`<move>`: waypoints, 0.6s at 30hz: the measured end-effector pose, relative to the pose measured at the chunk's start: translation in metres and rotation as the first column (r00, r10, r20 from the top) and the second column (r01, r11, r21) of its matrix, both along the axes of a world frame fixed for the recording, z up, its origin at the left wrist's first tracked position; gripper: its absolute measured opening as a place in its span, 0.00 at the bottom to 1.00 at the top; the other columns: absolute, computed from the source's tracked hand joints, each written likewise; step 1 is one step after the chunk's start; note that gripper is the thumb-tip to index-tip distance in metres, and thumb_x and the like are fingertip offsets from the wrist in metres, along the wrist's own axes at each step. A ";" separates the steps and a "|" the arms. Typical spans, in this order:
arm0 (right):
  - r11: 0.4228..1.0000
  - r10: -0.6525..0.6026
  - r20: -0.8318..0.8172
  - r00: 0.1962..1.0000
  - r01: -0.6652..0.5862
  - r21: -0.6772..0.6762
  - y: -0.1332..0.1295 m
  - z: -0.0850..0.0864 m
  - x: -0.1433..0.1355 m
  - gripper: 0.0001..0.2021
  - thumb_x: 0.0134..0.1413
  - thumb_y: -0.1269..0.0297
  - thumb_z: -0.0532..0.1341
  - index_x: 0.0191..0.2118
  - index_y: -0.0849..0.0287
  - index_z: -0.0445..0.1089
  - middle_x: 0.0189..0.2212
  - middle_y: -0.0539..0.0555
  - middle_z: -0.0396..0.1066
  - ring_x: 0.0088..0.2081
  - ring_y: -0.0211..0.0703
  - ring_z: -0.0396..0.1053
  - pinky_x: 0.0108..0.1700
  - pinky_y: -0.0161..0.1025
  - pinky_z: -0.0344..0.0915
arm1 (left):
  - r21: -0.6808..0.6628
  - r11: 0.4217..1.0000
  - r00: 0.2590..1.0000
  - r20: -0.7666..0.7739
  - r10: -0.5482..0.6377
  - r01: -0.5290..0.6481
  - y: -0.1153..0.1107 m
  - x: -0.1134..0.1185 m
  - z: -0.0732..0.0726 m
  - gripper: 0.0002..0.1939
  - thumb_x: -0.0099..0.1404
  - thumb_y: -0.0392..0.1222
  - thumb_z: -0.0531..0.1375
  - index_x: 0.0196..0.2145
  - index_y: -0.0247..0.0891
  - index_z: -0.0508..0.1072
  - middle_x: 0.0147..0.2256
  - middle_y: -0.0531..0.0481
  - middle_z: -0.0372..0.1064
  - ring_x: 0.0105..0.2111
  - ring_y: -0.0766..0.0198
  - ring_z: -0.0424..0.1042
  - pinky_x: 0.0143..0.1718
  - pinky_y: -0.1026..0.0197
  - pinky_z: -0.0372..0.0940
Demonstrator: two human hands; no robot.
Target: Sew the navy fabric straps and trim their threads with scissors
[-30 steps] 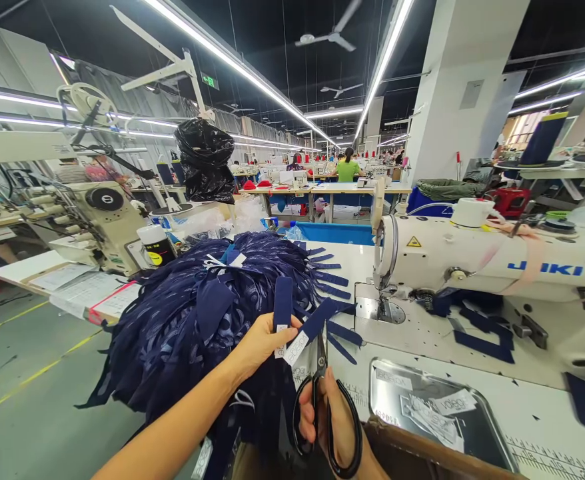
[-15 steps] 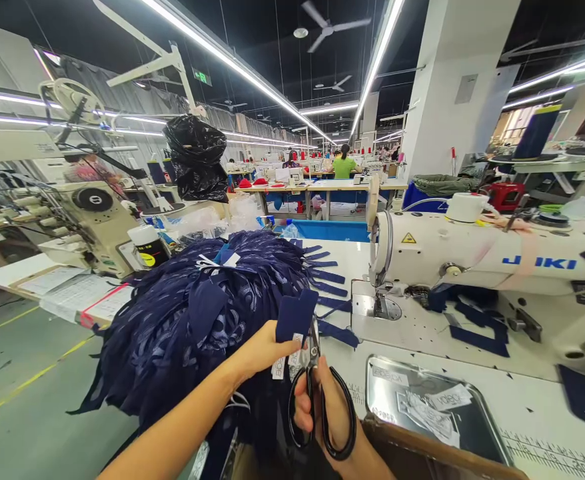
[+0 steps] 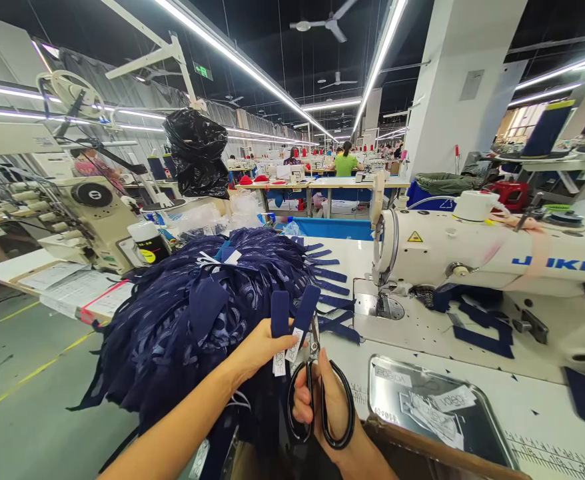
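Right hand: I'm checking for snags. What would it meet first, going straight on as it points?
Scissors leading, the right hand would probably meet the nearer labelled strip in the left hand; depth is unclear, so they might pass beside it.

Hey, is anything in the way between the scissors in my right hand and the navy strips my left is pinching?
Nothing visible. The scissors in your right hand point upward, close beside the nearer of the two navy strips pinched in your left hand. Whether they touch is unclear.
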State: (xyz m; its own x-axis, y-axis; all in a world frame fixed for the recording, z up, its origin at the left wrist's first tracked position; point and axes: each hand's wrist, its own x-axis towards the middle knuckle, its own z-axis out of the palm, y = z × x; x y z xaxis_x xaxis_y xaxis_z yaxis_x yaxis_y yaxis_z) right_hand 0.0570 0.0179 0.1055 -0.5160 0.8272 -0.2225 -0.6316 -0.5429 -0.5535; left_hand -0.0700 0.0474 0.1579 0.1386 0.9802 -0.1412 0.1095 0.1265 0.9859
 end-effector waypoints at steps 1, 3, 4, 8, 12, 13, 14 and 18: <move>1.000 -0.001 0.001 1.000 0.001 0.001 0.000 0.000 0.000 0.28 0.38 0.37 0.57 0.19 0.64 0.64 0.09 0.43 0.54 0.10 0.25 0.51 0.15 0.27 0.46 | 0.003 1.000 1.000 -0.002 0.000 0.001 0.000 0.000 0.000 0.15 0.46 0.46 0.65 0.27 0.30 0.72 0.25 0.49 0.70 0.24 0.65 0.66 0.27 0.65 0.59; 1.000 -0.001 0.018 1.000 0.001 0.015 -0.001 -0.002 0.000 0.29 0.37 0.37 0.57 0.19 0.64 0.64 0.09 0.43 0.54 0.10 0.25 0.50 0.15 0.27 0.45 | 0.021 1.000 1.000 -0.015 -0.005 0.005 -0.001 0.002 0.001 0.15 0.46 0.46 0.64 0.28 0.31 0.72 0.25 0.50 0.69 0.25 0.65 0.66 0.28 0.64 0.60; 0.999 -0.001 0.035 0.999 0.000 0.034 -0.003 -0.002 0.000 0.29 0.37 0.36 0.57 0.19 0.64 0.64 0.09 0.43 0.54 0.10 0.25 0.50 0.15 0.27 0.45 | 0.039 0.999 1.000 -0.031 -0.004 0.005 -0.001 0.002 0.002 0.15 0.46 0.46 0.64 0.29 0.32 0.72 0.25 0.50 0.70 0.25 0.65 0.66 0.29 0.64 0.60; 0.989 -0.013 0.098 0.995 -0.002 0.150 -0.009 -0.004 0.000 0.30 0.38 0.36 0.56 0.20 0.65 0.65 0.10 0.44 0.55 0.10 0.26 0.51 0.15 0.28 0.43 | 0.101 0.993 0.992 -0.123 -0.041 0.054 -0.003 0.004 0.005 0.18 0.48 0.51 0.62 0.31 0.32 0.73 0.31 0.49 0.72 0.33 0.60 0.68 0.37 0.62 0.61; 0.989 -0.008 0.092 0.996 -0.005 0.149 -0.012 -0.004 -0.002 0.28 0.41 0.38 0.56 0.20 0.65 0.65 0.11 0.44 0.55 0.10 0.26 0.51 0.15 0.28 0.44 | 0.075 0.996 0.988 -0.151 -0.042 0.054 -0.004 0.002 0.003 0.20 0.48 0.53 0.62 0.30 0.31 0.74 0.29 0.49 0.72 0.31 0.61 0.68 0.33 0.64 0.61; 0.991 -0.008 0.089 0.996 -0.004 0.133 -0.012 -0.004 -0.002 0.28 0.40 0.38 0.56 0.20 0.65 0.65 0.10 0.43 0.55 0.10 0.25 0.51 0.15 0.28 0.44 | 0.065 0.998 0.990 -0.139 -0.018 0.027 -0.004 0.001 0.001 0.19 0.48 0.52 0.63 0.28 0.31 0.74 0.27 0.50 0.72 0.29 0.63 0.68 0.31 0.65 0.61; 0.993 -0.011 0.088 0.996 0.000 0.120 -0.012 -0.003 -0.002 0.28 0.40 0.38 0.56 0.19 0.65 0.64 0.10 0.43 0.54 0.10 0.25 0.51 0.15 0.28 0.44 | 0.047 0.999 0.994 -0.112 0.006 -0.001 -0.004 0.000 -0.001 0.18 0.46 0.52 0.64 0.27 0.31 0.74 0.25 0.51 0.72 0.27 0.64 0.68 0.30 0.65 0.61; 0.990 -0.091 0.061 0.994 0.084 0.112 -0.015 -0.004 -0.001 0.27 0.40 0.39 0.57 0.19 0.64 0.64 0.10 0.43 0.54 0.10 0.25 0.50 0.15 0.27 0.43 | -0.107 0.992 0.993 0.089 0.076 -0.066 -0.004 -0.006 -0.004 0.18 0.44 0.49 0.66 0.28 0.30 0.74 0.25 0.47 0.74 0.25 0.64 0.69 0.28 0.65 0.62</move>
State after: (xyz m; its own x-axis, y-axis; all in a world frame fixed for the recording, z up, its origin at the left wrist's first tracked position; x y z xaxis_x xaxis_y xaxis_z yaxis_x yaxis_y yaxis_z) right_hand 0.0561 0.0033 0.1011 -0.4280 0.8896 -0.1593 -0.6342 -0.4212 -0.6484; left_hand -0.0759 0.0437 0.1541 0.0865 0.9689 -0.2320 0.0054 0.2324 0.9726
